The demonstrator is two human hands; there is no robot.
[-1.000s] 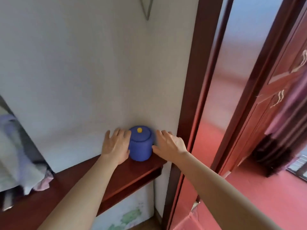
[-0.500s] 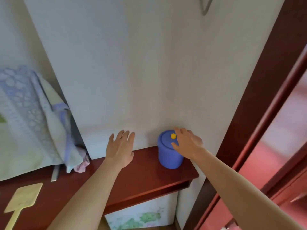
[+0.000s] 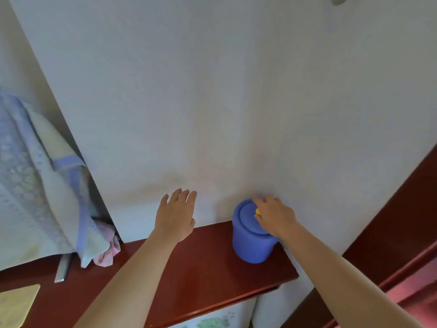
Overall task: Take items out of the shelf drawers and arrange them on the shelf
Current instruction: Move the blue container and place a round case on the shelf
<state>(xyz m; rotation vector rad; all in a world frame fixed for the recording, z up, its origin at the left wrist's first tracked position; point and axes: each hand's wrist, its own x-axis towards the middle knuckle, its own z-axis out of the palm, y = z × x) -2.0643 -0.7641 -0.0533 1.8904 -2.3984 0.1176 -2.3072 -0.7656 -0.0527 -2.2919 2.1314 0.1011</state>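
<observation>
A blue round jar (image 3: 253, 247) with a lid and a small yellow knob (image 3: 257, 211) stands upright at the right end of the dark red wooden shelf (image 3: 208, 268), close to the wall corner. My right hand (image 3: 275, 215) lies on the lid, its fingers curled over the knob and hiding most of it. My left hand (image 3: 176, 216) hovers above the shelf to the left of the jar, apart from it, palm down with fingers spread and nothing in it. No drawers are in view.
A pale blue patterned cloth (image 3: 35, 185) hangs at the left, with a pink cloth (image 3: 106, 252) and a metal bar (image 3: 62, 268) under it. A yellow flat paddle (image 3: 16, 304) lies at the shelf's left. A dark red door frame (image 3: 390, 221) borders the right.
The view has swung left. My left hand let go of the jar's side and moved left. My right hand went from the jar's side onto the lid and now covers the knob.
</observation>
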